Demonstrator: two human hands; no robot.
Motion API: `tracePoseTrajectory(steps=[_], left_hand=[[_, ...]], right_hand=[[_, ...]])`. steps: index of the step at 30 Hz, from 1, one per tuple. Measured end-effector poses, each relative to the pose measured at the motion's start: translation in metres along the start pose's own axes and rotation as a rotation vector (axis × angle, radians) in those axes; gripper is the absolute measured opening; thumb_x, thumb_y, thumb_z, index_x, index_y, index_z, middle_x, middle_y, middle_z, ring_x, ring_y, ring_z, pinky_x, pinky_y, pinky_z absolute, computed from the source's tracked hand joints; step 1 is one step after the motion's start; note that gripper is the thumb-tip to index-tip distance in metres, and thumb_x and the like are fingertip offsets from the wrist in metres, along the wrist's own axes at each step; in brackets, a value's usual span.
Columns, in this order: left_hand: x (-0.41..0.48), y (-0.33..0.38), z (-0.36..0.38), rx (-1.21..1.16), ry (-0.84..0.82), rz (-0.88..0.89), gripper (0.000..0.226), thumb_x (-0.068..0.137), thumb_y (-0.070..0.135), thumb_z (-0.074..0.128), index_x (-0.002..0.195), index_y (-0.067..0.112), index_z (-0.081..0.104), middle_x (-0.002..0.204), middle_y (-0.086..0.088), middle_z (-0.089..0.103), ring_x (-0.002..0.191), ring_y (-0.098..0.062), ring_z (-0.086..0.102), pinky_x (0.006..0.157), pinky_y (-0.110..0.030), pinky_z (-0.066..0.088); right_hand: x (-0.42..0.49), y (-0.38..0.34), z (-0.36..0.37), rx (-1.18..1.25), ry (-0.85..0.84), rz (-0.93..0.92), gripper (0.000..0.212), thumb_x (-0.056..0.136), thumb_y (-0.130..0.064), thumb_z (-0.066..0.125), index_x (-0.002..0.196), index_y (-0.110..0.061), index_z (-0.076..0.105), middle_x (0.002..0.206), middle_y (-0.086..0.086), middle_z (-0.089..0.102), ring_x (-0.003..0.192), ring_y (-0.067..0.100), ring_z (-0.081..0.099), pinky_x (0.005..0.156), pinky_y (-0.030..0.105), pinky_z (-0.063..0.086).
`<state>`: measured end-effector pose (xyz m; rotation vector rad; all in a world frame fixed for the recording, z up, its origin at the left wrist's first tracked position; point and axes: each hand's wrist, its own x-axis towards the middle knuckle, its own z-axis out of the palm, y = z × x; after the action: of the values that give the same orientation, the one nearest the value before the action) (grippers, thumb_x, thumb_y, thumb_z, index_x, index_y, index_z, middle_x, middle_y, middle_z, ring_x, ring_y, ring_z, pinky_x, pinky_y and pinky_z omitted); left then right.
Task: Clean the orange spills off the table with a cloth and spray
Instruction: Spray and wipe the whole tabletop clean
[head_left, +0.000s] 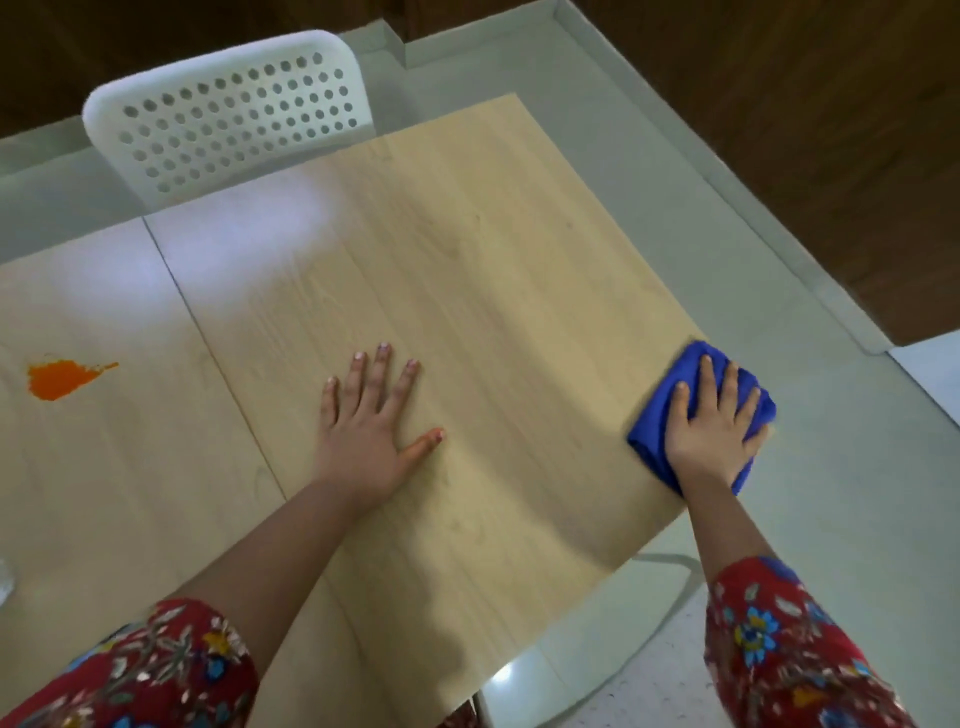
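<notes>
A light wooden table (467, 249) fills the view. My right hand (709, 426) presses flat on a bunched blue cloth (688, 371) at the table's right edge, fingers spread over it. My left hand (371, 415) lies flat on the tabletop near the middle, fingers apart and holding nothing. An orange spill (60, 379) sits on the table far to the left, well apart from both hands. At the far left edge a small clear object (5, 579) shows, too cut off to identify.
A white perforated chair (228, 114) stands at the table's far side. A seam (208, 338) splits the tabletop into two panels. Grey floor tiles (779, 260) and a dark wooden wall lie beyond the right edge. A chair leg (670, 561) shows below the table's right corner.
</notes>
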<state>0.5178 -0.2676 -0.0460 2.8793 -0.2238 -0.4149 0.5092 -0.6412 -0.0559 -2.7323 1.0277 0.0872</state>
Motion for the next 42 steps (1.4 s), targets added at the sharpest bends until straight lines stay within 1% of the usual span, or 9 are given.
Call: tracePoseTrajectory(steps=[6, 12, 16, 20, 24, 27, 31, 39, 42], left_hand=[[-0.020, -0.006, -0.011, -0.082, -0.052, 0.024, 0.087, 0.075, 0.078, 0.008, 0.148, 0.039, -0.019, 0.156, 0.007, -0.029, 0.145, -0.015, -0.023, 0.116, -0.038, -0.014], [-0.122, -0.051, 0.003, -0.096, -0.048, -0.080, 0.082, 0.083, 0.074, 0.015, 0.151, 0.037, -0.013, 0.157, 0.010, -0.026, 0.145, -0.012, -0.024, 0.118, -0.037, -0.009], [-0.163, -0.076, -0.001, -0.085, -0.101, -0.169, 0.086, 0.079, 0.078, 0.014, 0.149, 0.038, -0.019, 0.154, 0.010, -0.034, 0.143, -0.012, -0.030, 0.117, -0.038, -0.013], [-0.188, -0.084, 0.003, -0.092, -0.149, -0.193, 0.087, 0.079, 0.079, 0.011, 0.148, 0.037, -0.022, 0.153, 0.009, -0.037, 0.141, -0.013, -0.033, 0.118, -0.041, -0.014], [-0.186, -0.083, 0.008, -0.103, -0.124, -0.197, 0.085, 0.081, 0.078, 0.013, 0.149, 0.037, -0.021, 0.153, 0.009, -0.037, 0.142, -0.014, -0.033, 0.117, -0.043, -0.014], [-0.188, -0.087, 0.010, -0.092, -0.124, -0.182, 0.084, 0.083, 0.076, 0.015, 0.148, 0.039, -0.021, 0.153, 0.009, -0.037, 0.142, -0.014, -0.033, 0.116, -0.041, -0.016], [-0.188, -0.087, 0.012, -0.123, -0.079, -0.190, 0.085, 0.080, 0.076, 0.017, 0.151, 0.039, -0.012, 0.157, 0.009, -0.029, 0.144, -0.014, -0.027, 0.116, -0.038, -0.014], [-0.196, -0.088, 0.000, -0.269, -0.045, -0.163, 0.076, 0.095, 0.051, 0.045, 0.154, 0.034, 0.000, 0.159, 0.011, -0.019, 0.146, -0.010, -0.018, 0.117, -0.035, -0.008], [-0.204, -0.091, -0.003, -0.356, 0.016, -0.146, 0.068, 0.096, 0.042, 0.050, 0.154, 0.029, 0.015, 0.161, 0.012, -0.002, 0.148, -0.008, -0.005, 0.118, -0.032, 0.001]], right_hand=[[-0.037, -0.028, 0.007, -0.074, -0.026, -0.050, 0.059, 0.096, -0.051, 0.016, 0.153, -0.037, 0.008, 0.163, -0.005, 0.003, 0.149, 0.030, -0.002, 0.115, 0.061, 0.004], [-0.175, -0.122, 0.036, -0.133, -0.130, -0.837, 0.058, 0.095, -0.049, 0.026, 0.151, -0.035, 0.021, 0.161, -0.003, 0.014, 0.148, 0.034, 0.011, 0.114, 0.060, 0.013], [-0.225, -0.053, 0.030, -0.156, -0.228, -1.277, 0.055, 0.098, -0.052, 0.032, 0.151, -0.040, 0.022, 0.161, -0.009, 0.015, 0.149, 0.028, 0.009, 0.115, 0.057, 0.013], [-0.158, -0.010, 0.015, -0.196, -0.142, -0.918, 0.055, 0.097, -0.055, 0.024, 0.149, -0.038, 0.027, 0.159, -0.005, 0.021, 0.148, 0.028, 0.014, 0.112, 0.059, 0.020], [-0.137, -0.086, 0.024, -0.155, -0.055, -0.625, 0.057, 0.096, -0.052, 0.021, 0.151, -0.036, 0.023, 0.161, -0.004, 0.017, 0.148, 0.032, 0.013, 0.115, 0.060, 0.012], [-0.205, -0.131, 0.042, -0.144, -0.119, -0.889, 0.058, 0.095, -0.050, 0.025, 0.151, -0.035, 0.024, 0.161, -0.002, 0.017, 0.147, 0.035, 0.013, 0.113, 0.063, 0.016], [-0.288, -0.076, 0.041, -0.141, -0.226, -1.313, 0.053, 0.100, -0.051, 0.029, 0.151, -0.039, 0.023, 0.160, -0.008, 0.017, 0.148, 0.028, 0.012, 0.116, 0.058, 0.013], [-0.187, -0.113, 0.039, -0.153, -0.088, -0.679, 0.058, 0.097, -0.052, 0.018, 0.152, -0.034, 0.020, 0.161, -0.005, 0.015, 0.148, 0.029, 0.011, 0.116, 0.057, 0.012], [-0.234, -0.148, 0.050, -0.178, -0.124, -0.875, 0.057, 0.097, -0.049, 0.021, 0.152, -0.032, 0.022, 0.161, -0.001, 0.016, 0.148, 0.033, 0.013, 0.115, 0.058, 0.017]])
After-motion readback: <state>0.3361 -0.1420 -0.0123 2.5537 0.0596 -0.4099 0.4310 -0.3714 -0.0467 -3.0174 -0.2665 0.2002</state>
